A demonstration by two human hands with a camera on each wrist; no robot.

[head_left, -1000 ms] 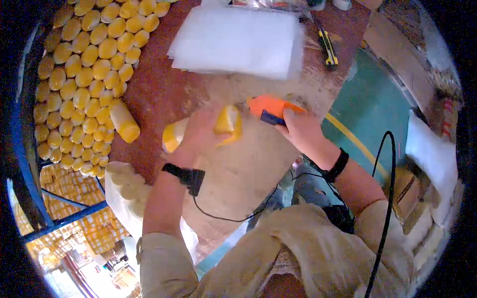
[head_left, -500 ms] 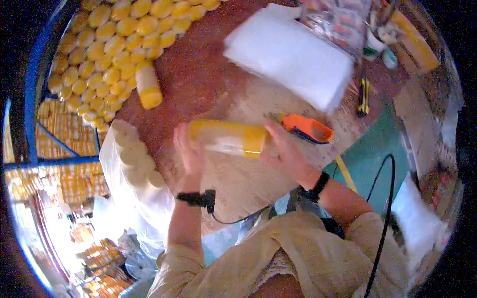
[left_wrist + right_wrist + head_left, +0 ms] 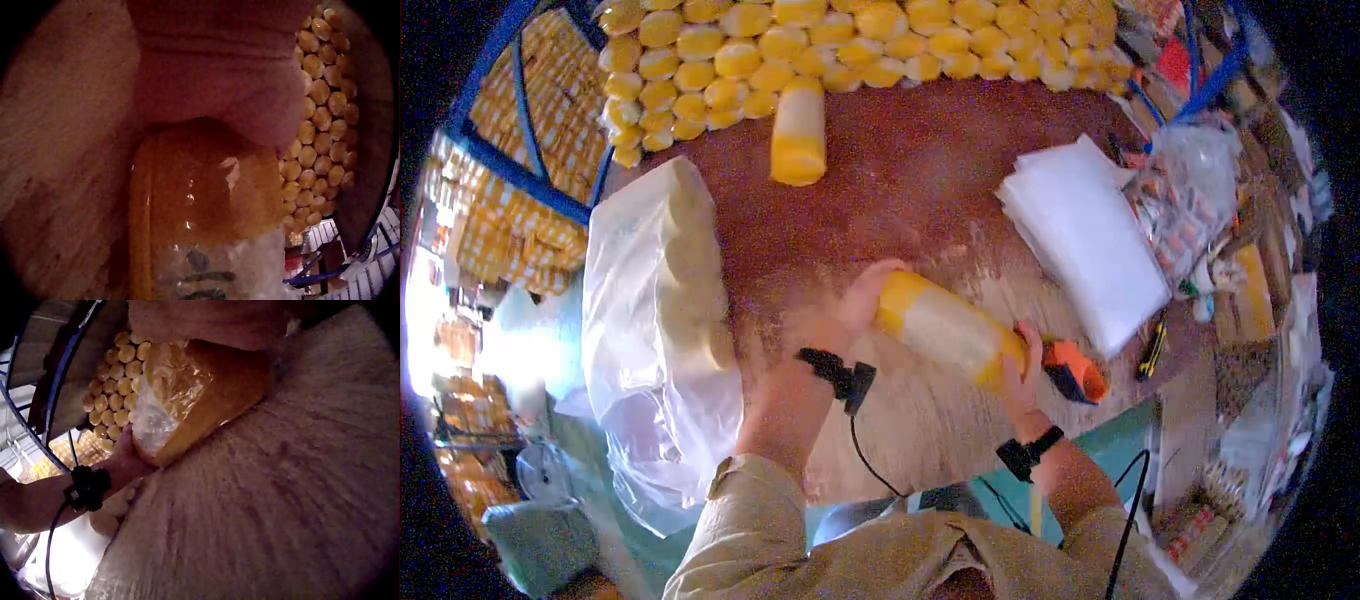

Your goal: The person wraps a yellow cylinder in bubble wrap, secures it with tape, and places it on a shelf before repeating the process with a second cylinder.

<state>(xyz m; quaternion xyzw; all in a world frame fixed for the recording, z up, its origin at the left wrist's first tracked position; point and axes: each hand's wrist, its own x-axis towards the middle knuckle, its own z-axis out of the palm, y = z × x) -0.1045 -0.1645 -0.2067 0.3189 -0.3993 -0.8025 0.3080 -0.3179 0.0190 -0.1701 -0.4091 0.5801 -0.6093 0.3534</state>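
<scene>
my left hand (image 3: 862, 300) and my right hand (image 3: 1020, 375) are clasped round opposite ends of a yellow-and-white roll (image 3: 948, 325), which lies slantwise between them over the worn surface (image 3: 855, 455). just right of my right hand sits an orange tool (image 3: 1076, 370). to the left is a pale plastic bag (image 3: 655, 330); to the right, a black-and-yellow cutter (image 3: 1152, 350) near white sheets (image 3: 1090, 245). farther off, a single roll (image 3: 799, 135) lies against the stacked rolls (image 3: 785, 45).
</scene>
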